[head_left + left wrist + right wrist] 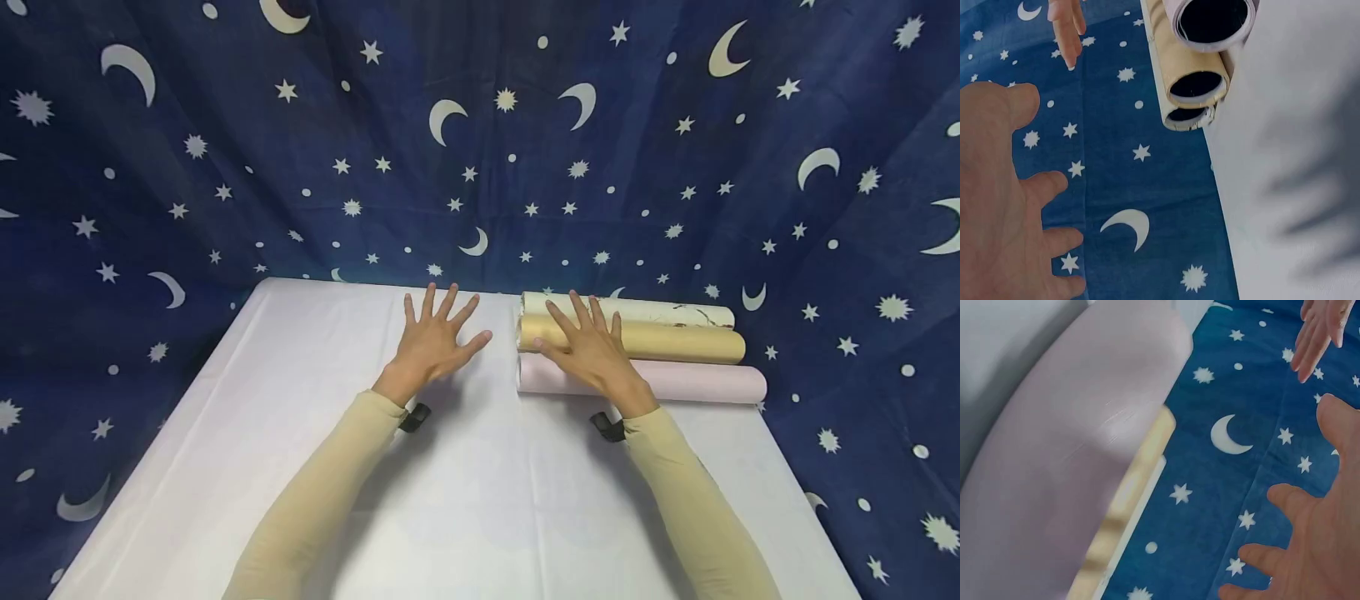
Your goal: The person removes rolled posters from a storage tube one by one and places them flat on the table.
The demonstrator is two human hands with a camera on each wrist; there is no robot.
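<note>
Left hand (pixel 431 345), right hand (pixel 597 357) spread, released; right above pink roll (pixel 701 382), gold roll (pixel 682 342), patterned cream roll (pixel 663 312); white tabletop (pixel 480 500) broad left, far edge mid-frame.

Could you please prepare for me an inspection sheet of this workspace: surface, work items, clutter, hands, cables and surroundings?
Surface: white covering, lightly creased.
Work items: pink roll nearest the person, gold roll in the middle, patterned white roll farthest, side by side.
Clutter: nothing seen.
Hands: left hand over the white covering, right hand over the three items; fingers spread, holding nothing.
Cables: nothing seen.
Surroundings: dark-blue cloth with stars and moons.
</note>
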